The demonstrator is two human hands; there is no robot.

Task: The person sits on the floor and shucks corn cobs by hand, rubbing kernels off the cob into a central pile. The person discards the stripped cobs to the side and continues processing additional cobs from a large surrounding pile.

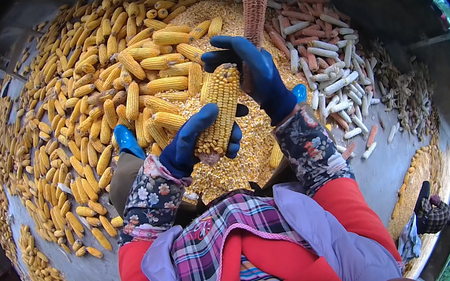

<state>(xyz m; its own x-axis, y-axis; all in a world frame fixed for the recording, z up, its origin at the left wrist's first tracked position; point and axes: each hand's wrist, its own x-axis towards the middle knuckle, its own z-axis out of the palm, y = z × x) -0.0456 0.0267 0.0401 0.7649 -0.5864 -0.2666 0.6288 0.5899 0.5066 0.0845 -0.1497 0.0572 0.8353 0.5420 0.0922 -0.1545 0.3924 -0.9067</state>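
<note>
My left hand (pixel 201 137), in a dark blue coated glove, grips a yellow ear of corn (pixel 220 106) tilted up to the right. Its lower tip is partly bare, with loose kernels around it. In my right hand (pixel 258 67), gloved the same way, is a bare reddish corncob (pixel 255 11) that stands upright above the fist. The hands are close together, the ear's top end just beside my right palm. Whether the right fingers touch the ear is hard to tell. Beneath both hands lies a heap of shelled kernels (pixel 241 164).
Whole ears (pixel 113 78) are piled ahead and to the left. Stripped red and white cobs (pixel 324 49) lie at the right, with dry husks (pixel 405 89) beyond them. My blue boots (pixel 126 139) flank the kernels. Another person (pixel 434 214) is at the far right, near spread grain.
</note>
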